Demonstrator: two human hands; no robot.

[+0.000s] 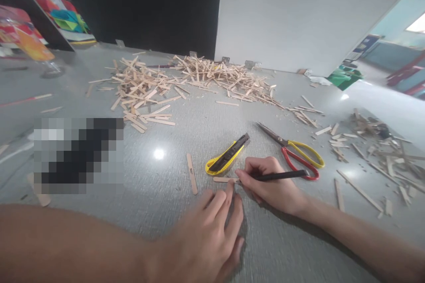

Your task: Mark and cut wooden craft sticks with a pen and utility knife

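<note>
My right hand [268, 181] is closed around a black pen [282, 176], its tip at a wooden craft stick [222, 179] lying flat on the grey table. The fingertips of my left hand [215, 230] rest on that stick from the near side, the fingers bent a little and apart; the stick's right end is hidden by my hands. Left of it lies another craft stick [191, 174] with a small slot cut in its middle. Just beyond the hands is a yellow and black utility knife [227, 155]. Scissors [288, 146] with one yellow and one red handle lie past my right hand.
A wide heap of craft sticks [139, 82] spreads along the back, by a black and white upright panel [282, 13]. Cut scraps [395, 163] litter the right side. At the far left lies a plastic bottle [36, 48]; a blurred-out dark object [78, 154] is nearer.
</note>
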